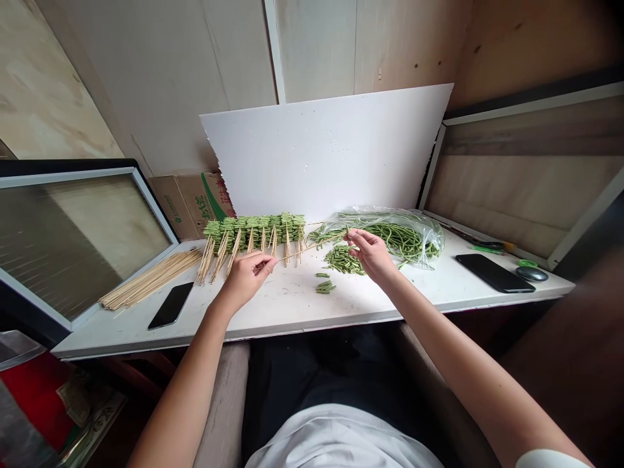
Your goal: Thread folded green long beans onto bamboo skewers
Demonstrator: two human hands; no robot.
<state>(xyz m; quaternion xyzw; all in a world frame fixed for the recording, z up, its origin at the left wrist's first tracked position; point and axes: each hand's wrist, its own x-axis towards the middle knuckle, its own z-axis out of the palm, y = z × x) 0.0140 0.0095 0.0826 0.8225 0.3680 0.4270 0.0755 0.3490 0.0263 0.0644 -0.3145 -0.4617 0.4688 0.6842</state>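
Note:
My left hand pinches the near end of a thin bamboo skewer that slants up to the right above the table. At its far end, my right hand is closed on a short piece of green bean, by the skewer's tip. A pile of cut green bean pieces lies just under my right hand. Several pieces sit apart, closer to the table's front edge. Behind my left hand, filled skewers of bean pieces are stacked in rows, their bare sticks pointing toward me.
Long uncut beans lie in a clear plastic bag at the back right. Loose bamboo skewers and a phone rest at the left. At the right are a black phone and a mouse. A white board stands behind.

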